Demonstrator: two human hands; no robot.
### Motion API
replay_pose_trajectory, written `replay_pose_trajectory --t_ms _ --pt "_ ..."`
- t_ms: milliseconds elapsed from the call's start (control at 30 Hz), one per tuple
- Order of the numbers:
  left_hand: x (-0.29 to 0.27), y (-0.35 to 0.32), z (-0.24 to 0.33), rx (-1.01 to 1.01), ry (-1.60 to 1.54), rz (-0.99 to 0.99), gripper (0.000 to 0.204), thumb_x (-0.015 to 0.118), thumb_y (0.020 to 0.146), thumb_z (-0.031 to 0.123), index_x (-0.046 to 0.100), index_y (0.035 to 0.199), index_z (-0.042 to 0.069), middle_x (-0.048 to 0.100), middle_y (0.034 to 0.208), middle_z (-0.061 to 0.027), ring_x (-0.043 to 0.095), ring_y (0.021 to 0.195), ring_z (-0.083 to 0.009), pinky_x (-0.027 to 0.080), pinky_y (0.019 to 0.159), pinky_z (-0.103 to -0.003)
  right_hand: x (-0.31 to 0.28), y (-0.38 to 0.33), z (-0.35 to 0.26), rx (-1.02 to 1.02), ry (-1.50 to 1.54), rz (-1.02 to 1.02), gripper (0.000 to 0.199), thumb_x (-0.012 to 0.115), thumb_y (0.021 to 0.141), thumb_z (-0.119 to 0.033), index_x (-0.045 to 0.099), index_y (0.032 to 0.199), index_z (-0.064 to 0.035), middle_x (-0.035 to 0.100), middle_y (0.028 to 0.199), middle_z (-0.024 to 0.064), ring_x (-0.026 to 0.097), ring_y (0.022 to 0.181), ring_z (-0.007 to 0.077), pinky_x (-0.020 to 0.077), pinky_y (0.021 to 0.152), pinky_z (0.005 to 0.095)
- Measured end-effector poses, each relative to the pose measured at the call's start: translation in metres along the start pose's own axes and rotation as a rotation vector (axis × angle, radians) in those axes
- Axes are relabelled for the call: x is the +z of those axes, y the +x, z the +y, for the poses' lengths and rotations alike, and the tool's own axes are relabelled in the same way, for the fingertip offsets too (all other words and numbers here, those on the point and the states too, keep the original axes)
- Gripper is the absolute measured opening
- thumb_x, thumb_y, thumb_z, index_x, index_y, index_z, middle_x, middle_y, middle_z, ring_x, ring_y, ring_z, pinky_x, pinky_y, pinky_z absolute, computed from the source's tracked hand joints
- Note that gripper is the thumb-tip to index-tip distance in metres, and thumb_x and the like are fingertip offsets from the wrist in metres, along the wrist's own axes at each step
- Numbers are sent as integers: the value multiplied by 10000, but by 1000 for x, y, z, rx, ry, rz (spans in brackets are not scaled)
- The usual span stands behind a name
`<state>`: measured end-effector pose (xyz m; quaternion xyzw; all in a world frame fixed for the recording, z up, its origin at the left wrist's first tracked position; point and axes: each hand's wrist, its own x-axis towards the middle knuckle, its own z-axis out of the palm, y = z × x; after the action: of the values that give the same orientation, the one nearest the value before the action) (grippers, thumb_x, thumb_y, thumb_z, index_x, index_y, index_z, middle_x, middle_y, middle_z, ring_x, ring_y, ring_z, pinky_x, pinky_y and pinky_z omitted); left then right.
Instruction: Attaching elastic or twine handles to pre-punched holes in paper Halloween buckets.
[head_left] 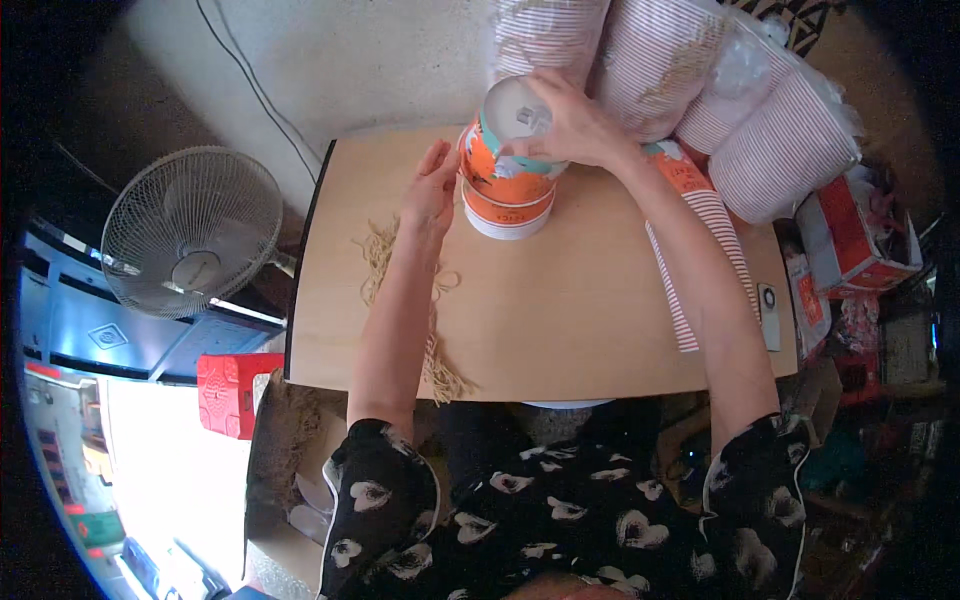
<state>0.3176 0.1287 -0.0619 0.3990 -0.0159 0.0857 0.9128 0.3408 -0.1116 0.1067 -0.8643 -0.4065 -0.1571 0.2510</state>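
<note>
My right hand (pixel 583 128) grips an orange and teal paper tub (pixel 505 150), thumb and fingers round its upper end. The pale round end of this tub (pixel 515 107) faces up toward me. Below it stands another orange and white paper tub (pixel 508 213) on the table. My left hand (pixel 432 188) is held upright at the left side of the tubs, fingers stretched out and nothing in them. Whether its fingertips touch the tub I cannot tell. Under my left forearm lies a loose bundle of beige strings (pixel 447 372), partly hidden.
A long nested stack of striped tubs (pixel 672 285) lies along the table's right side, partly behind my right arm. Bagged tub stacks (pixel 780 145) stand beyond the table (pixel 570 330). A fan (pixel 195 235) and a red stool (pixel 228 393) are at left, an open red box (pixel 855 240) at right.
</note>
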Motion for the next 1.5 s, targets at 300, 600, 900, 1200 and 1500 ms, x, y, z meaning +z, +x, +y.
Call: replay_pose_trajectory --t_ms 300,600,900,1200,1500 --pt "-51 -15 -35 -313 -304 267 268 666 928 94 576 1169 19 598 997 -58 601 913 -166 534 848 -298 52 -1 22 201 -59 -212 1086 720 680 -718 456 1403 49 359 1517 209 350 1400 382 321 1152 434" --pt "30 -128 -75 121 566 304 355 607 952 110 539 1283 2 641 1058 -83 593 928 -126 480 827 -273 72 -44 4 203 -13 344 787 754 756 -564 570 1284 -10 476 1432 205 485 1278 392 387 1082 476" --pt "191 -218 -111 127 848 -497 152 665 924 72 705 1065 35 693 1036 -74 644 776 -132 532 706 -259 -27 -333 -69 389 182 888 97 667 877 -17 662 970 9 656 849 88 615 787 155 486 729 300" --pt "282 -227 -177 638 1012 -704 268 741 801 109 723 1068 114 645 1171 -107 619 1032 -290 490 926 -397 -47 -393 -25 966 483 766 297 583 994 -222 646 1099 49 658 902 57 595 857 124 489 735 296" --pt "290 -233 -177 593 1007 -725 263 769 795 155 743 1053 109 668 1113 -122 640 1001 -310 523 878 -398 -41 -405 -26 872 1015 863 315 499 1035 -222 604 1113 65 639 1028 103 652 918 170 587 817 325"
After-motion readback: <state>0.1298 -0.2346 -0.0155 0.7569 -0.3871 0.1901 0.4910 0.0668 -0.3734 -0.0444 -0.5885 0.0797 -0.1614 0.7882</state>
